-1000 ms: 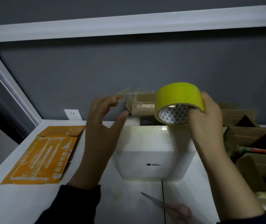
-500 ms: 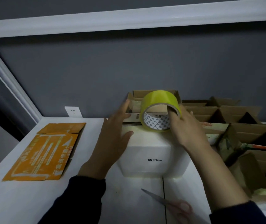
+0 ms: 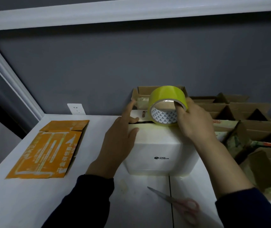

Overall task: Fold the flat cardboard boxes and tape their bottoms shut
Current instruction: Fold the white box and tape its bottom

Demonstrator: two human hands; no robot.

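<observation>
A person's two bare hands, in dark sleeves, work over a white cardboard box with a small black logo on its near side, standing folded on a white table. The left hand lies flat on the left part of the box's top, fingers straight and close together, the forefinger reaching past the far edge. The right hand grips a roll of glossy yellow packing tape, one finger hooked through its patterned white core and the rest curled round its outside. The roll stands on edge, its lower rim at the far edge of the box's top. To the left, well apart from the box, a flat orange cardboard box blank with pale printing lies on the table. Near the front edge lie scissors with pinkish handles, blades pointing left. Open brown cardboard boxes crowd the right side, and another stands just behind the white box. A white wall socket sits on the grey wall.
</observation>
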